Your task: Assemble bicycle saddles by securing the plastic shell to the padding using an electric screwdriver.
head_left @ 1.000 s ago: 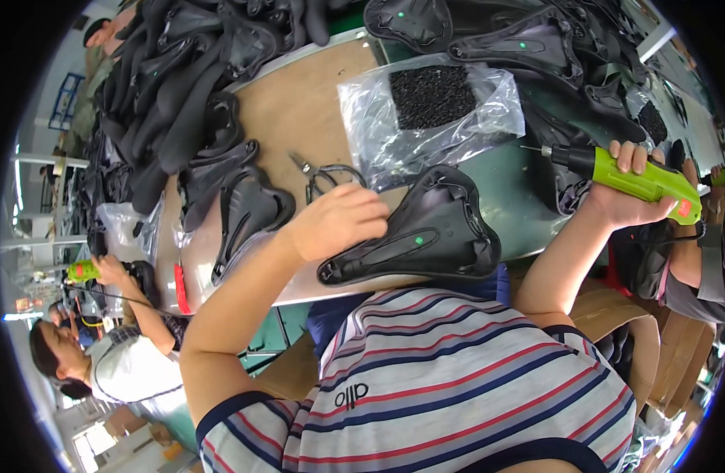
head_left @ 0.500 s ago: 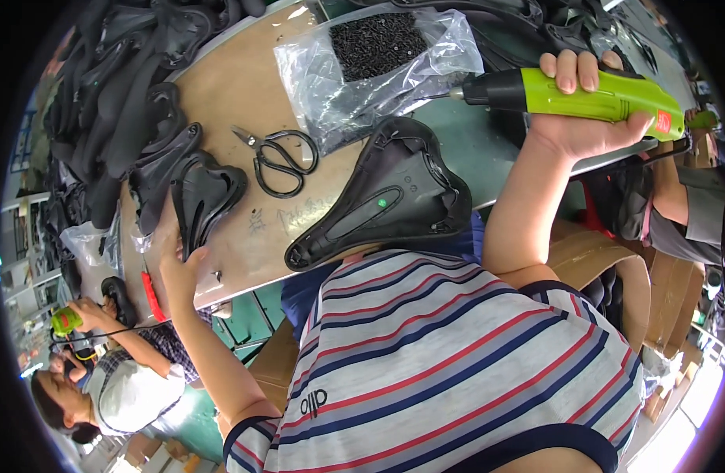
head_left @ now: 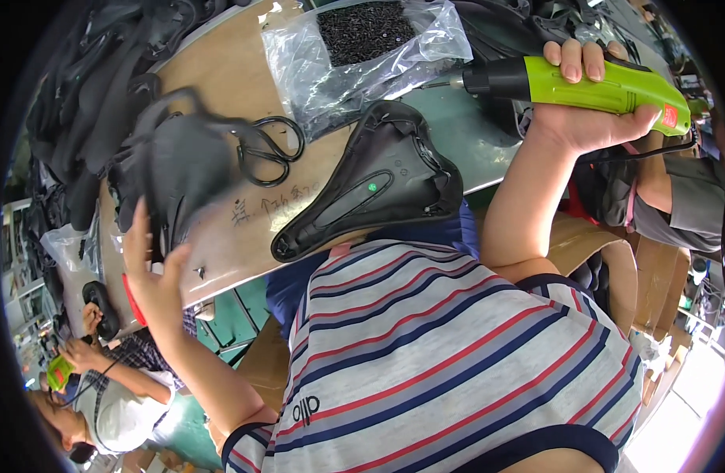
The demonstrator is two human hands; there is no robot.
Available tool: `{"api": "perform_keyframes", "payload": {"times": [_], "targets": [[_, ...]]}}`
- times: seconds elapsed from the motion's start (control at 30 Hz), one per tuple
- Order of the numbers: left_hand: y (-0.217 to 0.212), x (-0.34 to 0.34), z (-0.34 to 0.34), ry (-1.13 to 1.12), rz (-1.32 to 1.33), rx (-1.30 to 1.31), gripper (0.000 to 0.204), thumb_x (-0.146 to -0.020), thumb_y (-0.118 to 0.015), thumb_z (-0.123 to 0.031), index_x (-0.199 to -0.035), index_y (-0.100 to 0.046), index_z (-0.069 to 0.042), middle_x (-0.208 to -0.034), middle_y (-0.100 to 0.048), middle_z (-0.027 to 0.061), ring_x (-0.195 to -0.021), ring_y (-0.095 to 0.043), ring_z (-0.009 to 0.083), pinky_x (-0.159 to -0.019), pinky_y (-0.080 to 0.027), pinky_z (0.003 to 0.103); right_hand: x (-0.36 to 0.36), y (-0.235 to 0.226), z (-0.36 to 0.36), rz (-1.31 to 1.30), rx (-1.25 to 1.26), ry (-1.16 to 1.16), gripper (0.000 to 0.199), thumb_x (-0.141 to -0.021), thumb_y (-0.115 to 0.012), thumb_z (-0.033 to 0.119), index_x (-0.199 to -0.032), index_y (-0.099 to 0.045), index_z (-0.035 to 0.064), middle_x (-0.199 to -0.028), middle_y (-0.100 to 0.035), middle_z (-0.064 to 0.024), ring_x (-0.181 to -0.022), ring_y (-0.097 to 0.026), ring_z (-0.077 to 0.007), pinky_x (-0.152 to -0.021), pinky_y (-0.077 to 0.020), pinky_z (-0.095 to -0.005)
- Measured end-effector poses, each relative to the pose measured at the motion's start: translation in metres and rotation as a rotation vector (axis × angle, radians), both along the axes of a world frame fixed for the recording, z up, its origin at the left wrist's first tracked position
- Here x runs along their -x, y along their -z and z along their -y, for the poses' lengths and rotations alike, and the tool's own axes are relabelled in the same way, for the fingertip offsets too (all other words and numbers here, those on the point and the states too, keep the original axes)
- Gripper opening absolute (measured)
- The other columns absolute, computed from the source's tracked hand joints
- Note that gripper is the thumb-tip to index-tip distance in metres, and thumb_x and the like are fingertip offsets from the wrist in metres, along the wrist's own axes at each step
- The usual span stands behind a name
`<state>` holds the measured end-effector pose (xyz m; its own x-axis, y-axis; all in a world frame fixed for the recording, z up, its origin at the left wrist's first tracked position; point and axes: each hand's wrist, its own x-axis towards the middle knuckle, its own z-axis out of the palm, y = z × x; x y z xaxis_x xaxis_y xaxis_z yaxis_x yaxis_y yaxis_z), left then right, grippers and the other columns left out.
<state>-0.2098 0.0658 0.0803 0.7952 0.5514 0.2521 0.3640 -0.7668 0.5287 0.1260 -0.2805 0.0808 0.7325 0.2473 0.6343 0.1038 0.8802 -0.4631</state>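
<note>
High on the right, my right hand (head_left: 587, 102) is wrapped round a lime-green electric screwdriver (head_left: 528, 82), its thin bit pointing left. My left hand (head_left: 156, 272) is at the table's left front edge, thumb and fingers spread. Just beyond its fingertips is a black bicycle saddle part (head_left: 185, 162), smeared by motion; whether the fingers still touch it is unclear. A black bicycle saddle (head_left: 378, 183) lies underside up in front of me, a green dot on it. Black-handled scissors (head_left: 269, 150) lie between the two, partly covered by the blur.
A clear plastic bag (head_left: 291, 79) holding many small black screws (head_left: 366, 33) lies at the back. Black saddle parts (head_left: 87, 118) are heaped on the left. A red-handled tool (head_left: 134, 299) is beside my left hand. At lower left a co-worker (head_left: 134, 378) holds another green tool.
The saddle part near my left hand has shifted up and blurred, now overlapping the scissors. My left hand has moved slightly left, fingers spreading. My right hand still holds the screwdriver.
</note>
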Motion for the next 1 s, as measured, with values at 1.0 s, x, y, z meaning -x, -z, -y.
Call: {"api": "perform_keyframes", "payload": {"times": [1.0], "targets": [[0.061, -0.112, 0.162, 0.716, -0.178, -0.107, 0.057, -0.083, -0.056, -0.049, -0.128, -0.053, -0.014, -0.137, -0.048, 0.0098, -0.133, -0.037, 0.0217, -0.106, -0.015, 0.063, 0.026, -0.028, -0.112, -0.064, 0.014, -0.119, 0.056, -0.087, -0.046, 0.061, -0.101, -0.052, 0.0072, -0.065, -0.051, -0.0042, -0.053, -0.052, -0.0211, -0.057, -0.0454, -0.0391]]}}
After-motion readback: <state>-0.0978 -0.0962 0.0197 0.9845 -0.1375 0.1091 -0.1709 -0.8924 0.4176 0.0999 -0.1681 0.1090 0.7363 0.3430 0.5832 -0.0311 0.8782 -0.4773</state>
